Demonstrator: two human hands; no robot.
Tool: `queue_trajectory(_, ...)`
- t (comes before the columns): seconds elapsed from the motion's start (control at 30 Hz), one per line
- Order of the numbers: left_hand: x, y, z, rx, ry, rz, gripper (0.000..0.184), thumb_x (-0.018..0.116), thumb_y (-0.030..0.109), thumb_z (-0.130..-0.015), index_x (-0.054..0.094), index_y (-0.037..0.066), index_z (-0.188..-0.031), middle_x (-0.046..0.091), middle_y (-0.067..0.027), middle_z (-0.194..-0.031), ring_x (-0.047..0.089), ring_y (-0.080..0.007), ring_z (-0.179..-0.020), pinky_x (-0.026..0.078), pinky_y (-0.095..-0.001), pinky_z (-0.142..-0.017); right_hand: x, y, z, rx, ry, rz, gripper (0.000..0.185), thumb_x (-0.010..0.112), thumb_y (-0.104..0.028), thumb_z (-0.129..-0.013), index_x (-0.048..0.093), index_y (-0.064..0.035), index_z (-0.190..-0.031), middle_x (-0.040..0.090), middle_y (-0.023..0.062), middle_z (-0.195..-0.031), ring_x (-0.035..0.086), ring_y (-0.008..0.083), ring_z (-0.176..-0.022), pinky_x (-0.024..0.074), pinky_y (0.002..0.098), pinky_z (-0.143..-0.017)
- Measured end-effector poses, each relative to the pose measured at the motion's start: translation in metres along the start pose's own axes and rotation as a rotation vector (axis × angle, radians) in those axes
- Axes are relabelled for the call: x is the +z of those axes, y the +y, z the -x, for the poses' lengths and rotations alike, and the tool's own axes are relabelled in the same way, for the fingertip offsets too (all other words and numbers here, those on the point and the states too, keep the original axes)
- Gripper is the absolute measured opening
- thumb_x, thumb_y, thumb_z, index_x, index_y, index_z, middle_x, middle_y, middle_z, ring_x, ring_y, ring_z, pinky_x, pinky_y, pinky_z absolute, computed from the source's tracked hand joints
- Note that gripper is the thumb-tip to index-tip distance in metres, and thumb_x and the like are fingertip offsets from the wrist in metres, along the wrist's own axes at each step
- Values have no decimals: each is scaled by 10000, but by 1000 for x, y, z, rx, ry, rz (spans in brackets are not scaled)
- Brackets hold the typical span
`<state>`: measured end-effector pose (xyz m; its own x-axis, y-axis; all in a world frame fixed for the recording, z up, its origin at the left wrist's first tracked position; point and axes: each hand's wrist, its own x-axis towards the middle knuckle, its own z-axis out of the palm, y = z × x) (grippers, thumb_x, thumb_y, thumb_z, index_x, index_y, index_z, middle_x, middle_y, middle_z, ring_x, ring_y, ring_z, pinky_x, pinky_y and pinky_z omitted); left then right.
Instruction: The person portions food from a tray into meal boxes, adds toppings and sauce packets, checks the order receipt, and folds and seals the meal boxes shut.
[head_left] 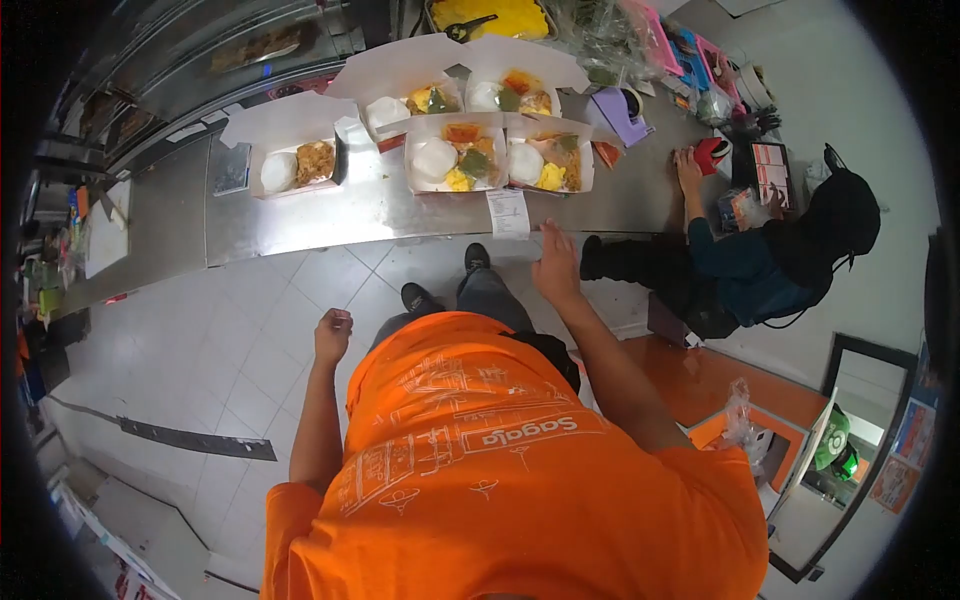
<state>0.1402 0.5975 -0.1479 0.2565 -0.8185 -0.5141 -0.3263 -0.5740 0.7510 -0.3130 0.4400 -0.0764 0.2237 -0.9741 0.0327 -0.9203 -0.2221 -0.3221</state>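
My left hand (333, 333) hangs over the floor in front of the counter, its fingers curled in, and I see nothing in it. My right hand (556, 262) is held just short of the counter edge with its fingers stretched out. Nearest to it is a printed receipt (509, 214), hanging over that edge below two open meal boxes. One meal box (455, 189) and the box to its right (550, 187) hold rice, yellow egg, greens and other food. Farther left, a separate box (298, 196) contains rice and fried brown food.
Other open boxes (412, 104) stand behind on the steel counter (290, 225). A tray of yellow food (488, 14) lies at the back, beside a purple tape dispenser (618, 118). A co-worker (755, 265) stands at the right, one hand (688, 170) by a red object.
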Motion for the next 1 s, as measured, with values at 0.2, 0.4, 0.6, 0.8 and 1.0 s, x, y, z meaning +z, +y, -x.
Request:
queue_trajectory(0.2, 15, 122, 5, 527, 299, -649, 889, 758, 156, -805, 270, 91, -1546, 164, -223, -1623, 154, -459, -1488, 216, -617, -1149, -15, 1, 2, 220, -242, 258, 1101, 795, -164, -723, 118, -110, -1590, 52, 197, -1648, 29, 482, -1504, 155, 699, -1137)
queue_trajectory(0.4, 30, 158, -34, 381, 34, -1055, 1202, 822, 353, -749, 16, 123, -1609, -47, -226, -1656, -41, -486, -1510, 131, -732, -1129, -5, 36, -1, 201, -461, 185, 1287, 844, -242, -687, -57, -170, -1604, -141, 201, -1650, -133, 515, -1487, 127, 749, -1111)
queue_trajectory(0.6, 30, 173, -62, 127, -319, -1169, 1394, 838, 530, -698, -160, 118, -1580, -260, -286, -1592, -242, -570, -1425, 204, -752, -1093, 7, 41, -10, 210, -558, 141, 1396, 874, -324, -657, -156, -113, -1575, -244, 278, -1597, -254, 595, -1410, 137, 733, -1115)
queue_trajectory(0.8, 28, 180, -65, 38, -438, -1188, 1443, 819, 593, -691, -241, 120, -1548, -369, -273, -1543, -346, -565, -1370, 228, -749, -1085, 14, 46, -14, 227, -629, 207, 1457, 876, -387, -657, -238, -73, -1543, -311, 309, -1560, -333, 611, -1359, 105, 710, -1135)
queue_trajectory(1.0, 28, 178, -59, 83, -399, -1166, 1452, 823, 597, -679, -235, 119, -1551, -361, -273, -1548, -340, -564, -1376, 248, -744, -1080, 8, 43, -8, 212, -561, 179, 1431, 884, -342, -655, -195, -100, -1562, -280, 280, -1585, -293, 595, -1391, 146, 696, -1142)
